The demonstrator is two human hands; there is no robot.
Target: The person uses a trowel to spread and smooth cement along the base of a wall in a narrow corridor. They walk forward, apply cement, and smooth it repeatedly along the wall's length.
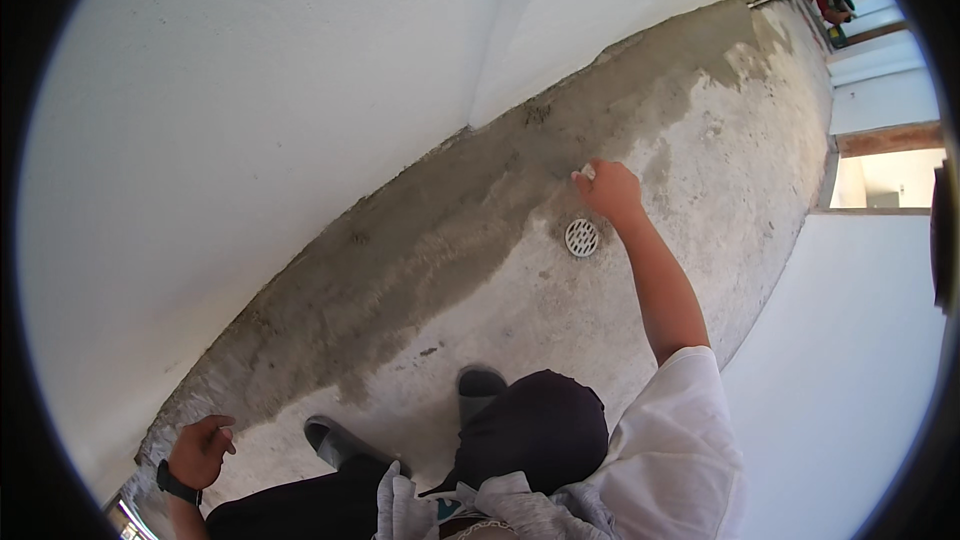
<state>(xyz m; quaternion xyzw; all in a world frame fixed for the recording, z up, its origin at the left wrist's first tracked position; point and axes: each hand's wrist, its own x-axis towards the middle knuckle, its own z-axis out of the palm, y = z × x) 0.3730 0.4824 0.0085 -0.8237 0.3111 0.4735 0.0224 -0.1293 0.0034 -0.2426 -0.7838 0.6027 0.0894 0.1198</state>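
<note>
Pale piece (588, 171) was in your right hand (615, 192), out over the damp grey strip (420, 240); too small to identify. Left to right: white wall (150, 190) filled the left side and ran along the strip's upper edge. Your left hand (200, 452) was low, near the foot of that wall, dark wristband (178, 481) on. Its fingers were loosely curled; couldn't tell if they had hold of anything. Your grey slippers (480, 383) came next, toes toward the strip, on lighter concrete (420, 380). Black trousers (535, 425) bulged at the knee beside them. Round white drain cover (581, 238), slotted, sat in the floor near the strip's ragged edge. Right hand was just beyond it, arm reached out, fingers pinched closed on the piece; couldn't tell whether it touched the floor. White sleeve (670, 420) on that arm. Far right: second white wall (840, 310), brown trim (890, 139) above it in view.
</note>
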